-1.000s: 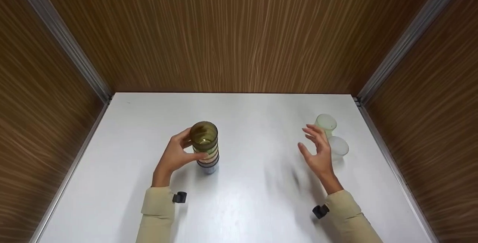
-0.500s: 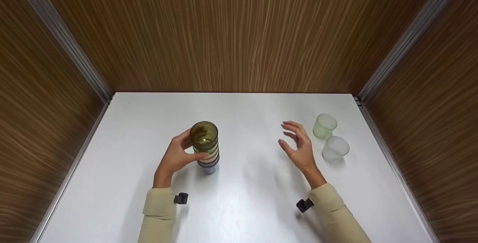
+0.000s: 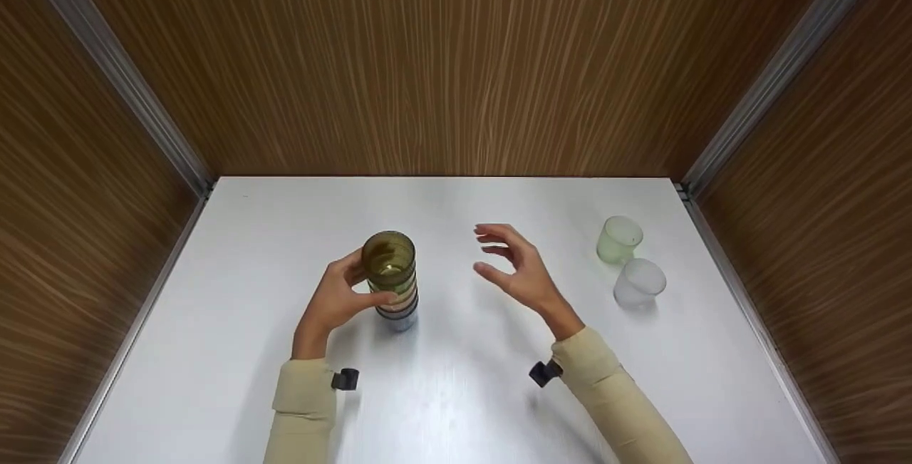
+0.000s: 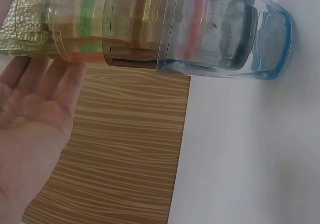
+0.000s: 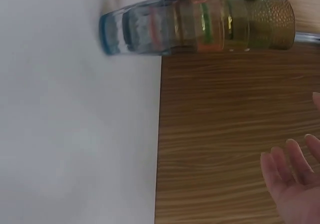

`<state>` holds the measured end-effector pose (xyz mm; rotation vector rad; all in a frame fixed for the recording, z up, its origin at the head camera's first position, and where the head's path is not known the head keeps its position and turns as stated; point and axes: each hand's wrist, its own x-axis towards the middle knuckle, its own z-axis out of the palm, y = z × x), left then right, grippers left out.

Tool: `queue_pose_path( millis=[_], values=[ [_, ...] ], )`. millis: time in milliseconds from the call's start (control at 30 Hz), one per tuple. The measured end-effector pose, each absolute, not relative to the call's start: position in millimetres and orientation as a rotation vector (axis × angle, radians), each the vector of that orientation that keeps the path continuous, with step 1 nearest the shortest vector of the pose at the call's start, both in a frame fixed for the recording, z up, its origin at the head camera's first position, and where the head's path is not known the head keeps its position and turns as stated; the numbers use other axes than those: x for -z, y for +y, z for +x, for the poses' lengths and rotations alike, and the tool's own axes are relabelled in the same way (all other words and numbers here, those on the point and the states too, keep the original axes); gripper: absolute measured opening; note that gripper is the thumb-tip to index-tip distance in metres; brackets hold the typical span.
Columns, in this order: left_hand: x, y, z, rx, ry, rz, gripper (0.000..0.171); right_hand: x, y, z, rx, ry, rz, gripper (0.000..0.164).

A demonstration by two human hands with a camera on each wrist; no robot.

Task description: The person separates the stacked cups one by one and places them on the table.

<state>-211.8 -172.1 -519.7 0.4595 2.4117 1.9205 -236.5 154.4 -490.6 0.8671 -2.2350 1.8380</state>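
A tall upright stack of nested glasses [image 4: 135,24] stands on the white table left of the middle. Its top glass is olive and textured [image 3: 389,264]; lower ones show orange, brown and grey tints, and a clear blue glass [image 4: 274,44] forms the base. My left hand [image 3: 335,300] grips the upper part, thumb in front and fingers round the back, partly hidden by the glass. To the right of the stack my right hand [image 3: 520,275] hovers with loosely bent, spread fingers facing it, holding nothing. In the right wrist view, fingertips [image 5: 280,161] show apart from the stack.
At the right of the white table [image 3: 456,393], a pale green frosted glass [image 3: 618,241] and a whitish frosted glass [image 3: 640,284] stand close together. Wood-grain panels [image 3: 456,65] wall the back and both sides.
My right hand has moved left, away from the two frosted glasses and towards the stack, uncovering both. My left hand and the stack have stayed in place.
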Motion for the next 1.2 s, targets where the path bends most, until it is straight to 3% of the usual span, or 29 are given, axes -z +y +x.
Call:
queue_pose_path(
  millis=[867,1200],
  values=[
    [523,-177,-216,-1.936,2.325,0.485,0.075,462,76,-244,-1.947,-2.343,1.184,0.056],
    [524,-178,-215,-1.903,2.346,0.473,0.078,460,60,-242,-1.933,-2.408,1.133,0.062]
  ],
)
